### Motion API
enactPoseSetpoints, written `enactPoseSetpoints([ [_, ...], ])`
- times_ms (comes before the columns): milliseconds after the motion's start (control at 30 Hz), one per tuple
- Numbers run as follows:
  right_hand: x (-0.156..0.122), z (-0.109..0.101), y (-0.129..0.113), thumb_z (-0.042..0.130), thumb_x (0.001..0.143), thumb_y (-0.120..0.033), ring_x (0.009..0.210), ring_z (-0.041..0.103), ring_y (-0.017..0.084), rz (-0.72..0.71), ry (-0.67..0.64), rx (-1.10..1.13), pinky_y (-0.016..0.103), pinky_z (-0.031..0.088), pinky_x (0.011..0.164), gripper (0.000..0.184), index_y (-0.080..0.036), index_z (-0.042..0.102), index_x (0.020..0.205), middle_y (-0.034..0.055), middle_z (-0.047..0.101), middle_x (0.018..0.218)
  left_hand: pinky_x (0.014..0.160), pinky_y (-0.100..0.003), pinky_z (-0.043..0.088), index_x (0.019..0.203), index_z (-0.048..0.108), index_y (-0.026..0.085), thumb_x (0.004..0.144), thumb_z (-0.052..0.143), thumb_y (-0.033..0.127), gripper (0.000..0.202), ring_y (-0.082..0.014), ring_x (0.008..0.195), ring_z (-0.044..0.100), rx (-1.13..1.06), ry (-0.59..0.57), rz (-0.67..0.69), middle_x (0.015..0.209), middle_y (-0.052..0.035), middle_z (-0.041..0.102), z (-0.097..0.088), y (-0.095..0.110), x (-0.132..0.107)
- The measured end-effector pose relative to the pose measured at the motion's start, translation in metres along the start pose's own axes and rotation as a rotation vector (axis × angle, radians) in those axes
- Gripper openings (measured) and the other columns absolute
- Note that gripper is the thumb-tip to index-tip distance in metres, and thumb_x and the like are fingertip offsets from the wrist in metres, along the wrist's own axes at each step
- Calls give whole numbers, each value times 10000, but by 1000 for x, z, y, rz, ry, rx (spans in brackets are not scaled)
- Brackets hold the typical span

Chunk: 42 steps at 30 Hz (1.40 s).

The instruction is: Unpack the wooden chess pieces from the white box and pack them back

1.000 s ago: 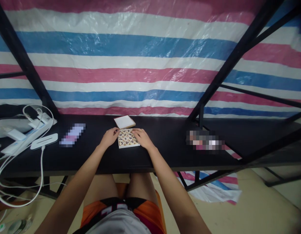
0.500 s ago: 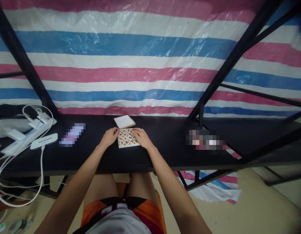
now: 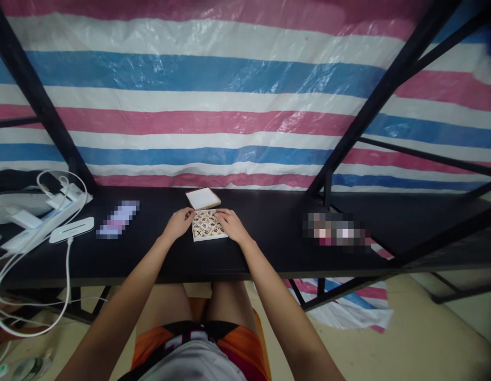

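A small pale wooden box [image 3: 209, 236] of round wooden pieces with dark characters lies on the black table [image 3: 269, 248]. My left hand [image 3: 177, 224] rests against the box's left edge, fingers curled over its top corner. On the other side my right hand [image 3: 231, 224] grips the right edge, its fingers reaching over the pieces. Just behind the box lies its flat square lid [image 3: 203, 198].
White power strips, chargers and looping cables [image 3: 50, 217] crowd the table's left end. Blurred small items sit left [image 3: 118, 219] and right [image 3: 336, 230] of the box. Black metal frame bars [image 3: 372, 106] rise at both sides; a striped tarp hangs behind.
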State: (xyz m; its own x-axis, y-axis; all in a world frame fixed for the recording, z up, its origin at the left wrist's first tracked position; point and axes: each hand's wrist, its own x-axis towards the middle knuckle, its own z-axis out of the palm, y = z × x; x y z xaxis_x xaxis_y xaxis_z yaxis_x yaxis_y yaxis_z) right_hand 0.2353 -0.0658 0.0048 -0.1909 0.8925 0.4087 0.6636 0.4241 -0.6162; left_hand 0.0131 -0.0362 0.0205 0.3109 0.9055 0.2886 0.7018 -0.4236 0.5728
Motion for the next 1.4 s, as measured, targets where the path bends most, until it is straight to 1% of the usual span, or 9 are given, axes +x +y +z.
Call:
enactPoseSetpoints([
  [433,0,-1,0,359,953,-398,1127,515,203,18,-11,18,358,333,1022,412,-204,705,1065,76,619,1192,682,-267,425,1026,653,194,885,440,388,321,-184,735,606,29,-17,-20,816,-52,670,0,1,0],
  [633,0,1,5,330,951,-431,1100,515,200,48,66,45,348,337,1019,444,-209,696,1069,71,603,1184,748,-277,449,1214,556,210,898,430,375,377,-193,818,629,-2,20,-117,893,-52,686,4,-4,4],
  [767,1,2,9,297,955,-423,1079,526,199,78,124,69,341,347,1005,462,-203,693,1043,79,610,1133,856,-334,427,1287,521,225,929,330,462,469,-244,971,603,108,-38,-66,1035,-94,667,2,-7,17],
  [833,1,1,9,288,956,-418,1063,535,198,92,134,78,339,355,995,462,-202,691,1025,82,625,1085,893,-357,408,1220,583,227,928,296,502,493,-264,1018,582,174,-91,-34,1077,-108,655,0,-10,27],
  [933,1,0,9,286,955,-413,1036,550,196,111,132,81,333,366,980,456,-194,684,1002,83,635,1039,889,-360,411,1021,690,200,928,262,506,534,-270,970,600,219,-115,-49,1001,-128,668,-3,-18,40],
  [1033,1,-1,9,277,959,-416,1015,558,190,122,131,76,324,372,968,457,-201,680,977,74,638,1017,886,-348,418,948,715,180,904,353,458,459,-268,939,610,244,-33,-52,937,-135,675,-6,-31,45],
  [1167,-1,-1,10,276,963,-423,989,553,193,95,145,0,321,375,947,459,-201,676,941,82,642,978,914,-347,416,1009,709,145,852,444,301,345,-277,984,607,188,131,-136,1029,-157,675,-10,-48,39],
  [1267,-2,-1,10,284,966,-415,962,550,185,89,154,-43,303,379,924,441,-209,670,919,74,638,950,941,-344,416,1060,690,98,822,476,258,357,-288,1035,602,125,222,-214,1113,-179,650,-10,-51,34],
  [1400,-3,-3,9,292,967,-390,955,555,185,116,125,-33,301,380,916,418,-207,666,935,71,636,953,948,-327,433,1105,661,94,789,512,194,364,-256,1002,623,50,311,-220,1143,-164,633,-9,-47,32],
])
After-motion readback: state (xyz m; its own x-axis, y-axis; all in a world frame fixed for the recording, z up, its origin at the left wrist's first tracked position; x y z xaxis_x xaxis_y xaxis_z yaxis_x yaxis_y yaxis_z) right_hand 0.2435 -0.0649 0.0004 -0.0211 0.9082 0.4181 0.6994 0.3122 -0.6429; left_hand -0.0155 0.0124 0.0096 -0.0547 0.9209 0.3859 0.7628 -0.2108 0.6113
